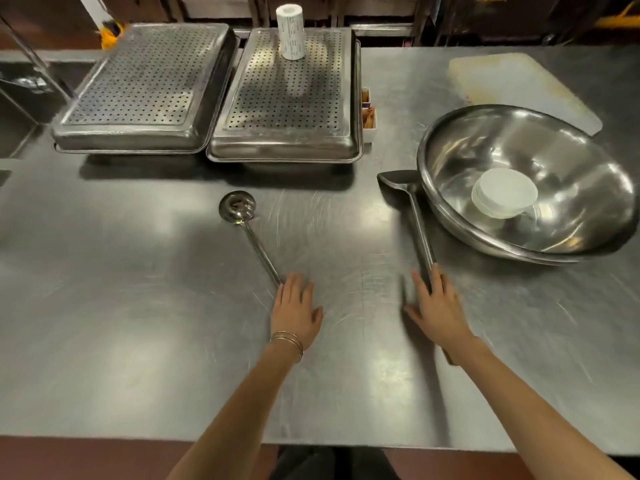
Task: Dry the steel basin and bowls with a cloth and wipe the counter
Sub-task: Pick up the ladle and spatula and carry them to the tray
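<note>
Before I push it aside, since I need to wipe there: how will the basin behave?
The basin is probably stiff and slick: polished steel on a steel counter, so it should slide easily. Its rounded bottom may let it rock. The white tub inside could shift.

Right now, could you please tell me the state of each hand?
Left hand: open, fingers straight, touching the end of the ladle handle.
Right hand: open, fingers straight, resting on the spatula handle.
</note>
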`<state>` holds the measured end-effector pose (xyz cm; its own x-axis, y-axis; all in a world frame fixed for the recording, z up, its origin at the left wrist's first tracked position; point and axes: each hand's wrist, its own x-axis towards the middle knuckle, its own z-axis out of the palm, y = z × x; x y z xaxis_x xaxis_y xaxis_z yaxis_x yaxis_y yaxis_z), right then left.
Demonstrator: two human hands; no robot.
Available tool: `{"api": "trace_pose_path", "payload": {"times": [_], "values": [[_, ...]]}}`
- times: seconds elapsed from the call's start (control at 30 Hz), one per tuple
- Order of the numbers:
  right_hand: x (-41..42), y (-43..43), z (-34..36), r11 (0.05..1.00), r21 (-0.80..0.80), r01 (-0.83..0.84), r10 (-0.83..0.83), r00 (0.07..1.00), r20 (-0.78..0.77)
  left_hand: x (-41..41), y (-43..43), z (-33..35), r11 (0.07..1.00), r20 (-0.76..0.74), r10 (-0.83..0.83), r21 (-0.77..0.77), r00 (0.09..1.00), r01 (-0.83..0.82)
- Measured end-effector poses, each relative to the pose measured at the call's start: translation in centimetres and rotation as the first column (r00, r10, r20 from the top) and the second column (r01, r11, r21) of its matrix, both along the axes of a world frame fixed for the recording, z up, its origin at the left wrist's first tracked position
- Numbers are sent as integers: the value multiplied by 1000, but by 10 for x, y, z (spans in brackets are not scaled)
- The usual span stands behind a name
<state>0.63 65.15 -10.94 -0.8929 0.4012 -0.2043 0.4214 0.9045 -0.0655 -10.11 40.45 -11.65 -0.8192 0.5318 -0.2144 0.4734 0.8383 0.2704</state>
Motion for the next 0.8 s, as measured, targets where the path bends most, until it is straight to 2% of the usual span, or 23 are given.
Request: {"api": "trace_pose_path", "payload": {"times": [0.13, 0.2, 0.27, 0.3, 0.4, 0.5, 0.57, 0.63, 0.7, 0.8], "values": [[-5, 2, -14, 996, -87, -6, 2, 999, -44, 4, -8, -16, 995, -42, -61, -84, 997, 57], [-3, -2, -15, 984, -176, -9, -21, 986, -165, 8, -12, -20, 992, -42, -98, -80, 994, 95], [0, -14, -14, 959, -278, -51, -6, 979, -201, 13, -17, -22, 989, -38, -136, -56, 990, 134], [1, -18, -16, 957, -277, -86, 15, 968, -249, 16, -20, -24, 988, -39, -153, -40, 988, 151], [8, -34, -21, 933, -355, -55, -57, 953, -297, 26, -35, -25, 982, -57, -187, -8, 981, 187], [25, -55, -22, 930, -366, -33, -86, 948, -305, 36, -54, -27, 965, -92, -259, 13, 961, 262], [40, -69, -24, 959, -259, -119, 22, 937, -349, 44, -69, -29, 951, -128, -301, 38, 945, 307], [49, -80, -22, 965, -235, -118, 32, 941, -338, 51, -80, -27, 947, -171, -302, 63, 938, 316], [45, -87, -19, 963, -265, -41, -51, 942, -331, 53, -79, -24, 972, -217, -200, 77, 955, 221], [24, -88, -16, 955, -290, 55, -147, 941, -306, 43, -58, -15, 990, -149, 129, 75, 980, -119]]}}
